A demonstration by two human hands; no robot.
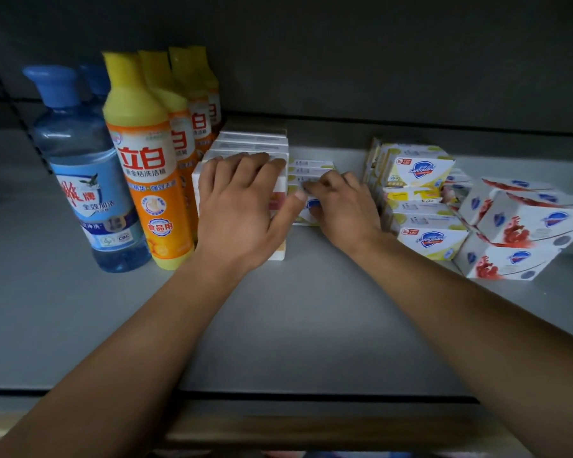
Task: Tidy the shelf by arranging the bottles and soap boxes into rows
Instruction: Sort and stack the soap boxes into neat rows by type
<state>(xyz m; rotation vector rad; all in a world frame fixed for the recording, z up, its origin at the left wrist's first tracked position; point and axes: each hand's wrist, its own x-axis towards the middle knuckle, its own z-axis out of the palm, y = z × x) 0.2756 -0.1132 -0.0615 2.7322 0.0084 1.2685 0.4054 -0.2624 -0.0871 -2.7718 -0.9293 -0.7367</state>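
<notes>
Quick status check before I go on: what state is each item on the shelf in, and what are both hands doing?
Blue bottles: upright, in file at far left.
Yellow bottles: upright, in a front-to-back row.
White soap boxes: on edge, in a row.
Yellow Safeguard box: low, beside that row.
Yellow Safeguard pile: jumbled.
Red-print boxes: tilted, heaped.
Left hand: rests on the white row.
Right hand: grips the yellow Safeguard box.

Shelf board: flat pale grey metal shelf surface (295, 325), spanning from 9 o'clock to 3 o'clock across the middle.
Back panel: dark grey matte rear wall of the shelf unit (377, 61), filling 12 o'clock.
Front edge: thin black strip (311, 396) along the board at 6 o'clock.
Below: blurred tan wooden band (311, 428) at 6 o'clock.
Light: dim, brighter on the board than on the wall.
</notes>
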